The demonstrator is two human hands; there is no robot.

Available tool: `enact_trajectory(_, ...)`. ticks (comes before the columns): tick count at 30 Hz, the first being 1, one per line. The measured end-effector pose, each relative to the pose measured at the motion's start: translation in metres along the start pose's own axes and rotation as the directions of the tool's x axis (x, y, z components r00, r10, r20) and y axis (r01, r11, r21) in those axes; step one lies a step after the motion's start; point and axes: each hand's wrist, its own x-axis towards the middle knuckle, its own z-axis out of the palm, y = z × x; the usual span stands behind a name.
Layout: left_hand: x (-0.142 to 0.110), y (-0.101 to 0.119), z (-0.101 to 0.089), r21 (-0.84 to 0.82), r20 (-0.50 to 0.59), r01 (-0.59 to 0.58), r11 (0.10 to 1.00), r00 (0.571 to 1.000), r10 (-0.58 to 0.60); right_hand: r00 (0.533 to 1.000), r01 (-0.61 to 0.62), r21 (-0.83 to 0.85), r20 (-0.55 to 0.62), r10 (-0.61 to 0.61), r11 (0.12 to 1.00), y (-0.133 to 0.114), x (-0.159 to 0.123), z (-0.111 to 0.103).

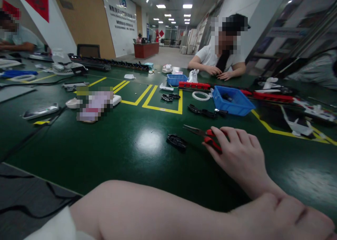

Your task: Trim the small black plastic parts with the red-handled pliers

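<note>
My right hand [238, 150] is closed around the red handles of needle-nose pliers [197, 130], whose jaws point left just above the green table. Left of the pliers, a small black plastic part [177, 141] lies on the table. My left forearm crosses the bottom of the view. At the lower right, my left hand [286, 215] overlaps my right forearm; its fingers look bent and pressed together, and their inner side is hidden.
Several black parts [202, 111] lie beyond the pliers. Behind them are a white ring [200, 96], a blue bin [231, 101] and a smaller blue tray [177, 80]. At left are a phone [94, 106] and cables. A person [218, 59] sits across the table.
</note>
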Motion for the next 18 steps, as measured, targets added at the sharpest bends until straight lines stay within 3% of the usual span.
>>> enact_trajectory(5,-0.012,-0.009,-0.009,0.016,-0.099,0.002,1.0,0.995,-0.001,0.999,-0.03,0.049,0.012,0.029,0.998,0.002,-0.004,0.002)
enact_trajectory(9,-0.018,-0.026,-0.038,-0.001,-0.032,-0.084,0.996,0.996,0.084,0.999,-0.043,0.158,-0.025,0.048,0.986,0.006,-0.009,0.005)
enact_trajectory(13,-0.037,-0.066,-0.071,-0.015,0.028,-0.078,0.997,0.997,0.079,0.997,-0.033,0.302,-0.06,0.054,0.953,0.012,-0.014,0.012)
enact_trajectory(16,-0.063,-0.106,-0.085,-0.004,0.093,0.12,0.993,0.989,-0.119,0.999,-0.022,0.436,-0.031,0.04,0.9,0.017,-0.017,0.017)
enact_trajectory(18,-0.08,-0.129,-0.09,-0.065,0.15,0.316,0.947,0.941,-0.303,1.0,-0.006,0.505,-0.021,0.019,0.863,0.021,-0.019,0.019)
